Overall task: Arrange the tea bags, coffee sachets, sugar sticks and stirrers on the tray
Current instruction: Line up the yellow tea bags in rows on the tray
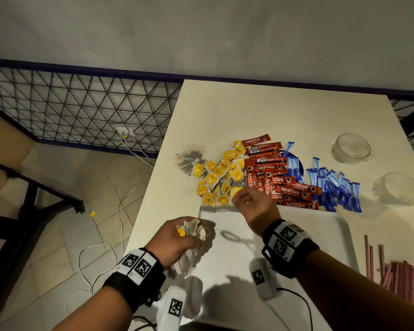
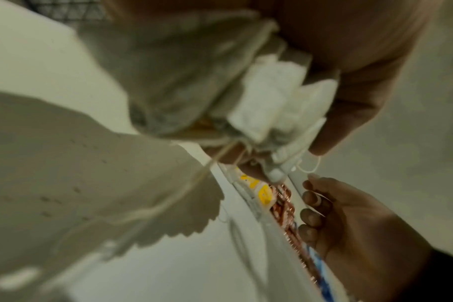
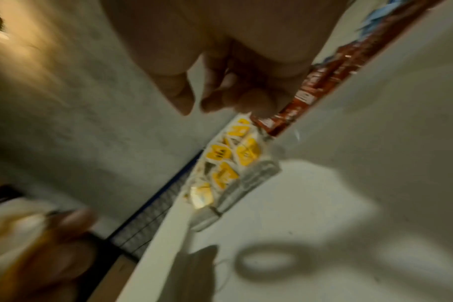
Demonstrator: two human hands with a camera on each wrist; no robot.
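Observation:
My left hand (image 1: 177, 244) grips a bunch of tea bags (image 1: 193, 229) over the left edge of the white tray (image 1: 320, 235); in the left wrist view the tea bags (image 2: 266, 98) fill the curled fingers and strings dangle. My right hand (image 1: 247, 201) hovers over the tray's far rim with fingers loosely curled and nothing in them. Just beyond it lie a pile of yellow-tagged tea bags (image 1: 219, 177), red coffee sachets (image 1: 275, 180) and blue sugar sticks (image 1: 335, 189). Reddish stirrers (image 1: 397, 273) lie at the right.
Two clear glass bowls (image 1: 350, 148) (image 1: 398, 188) stand at the table's far right. The table's left edge (image 1: 151, 199) drops to a tiled floor with white cables (image 1: 120, 211). A wire mesh fence (image 1: 81, 108) runs behind.

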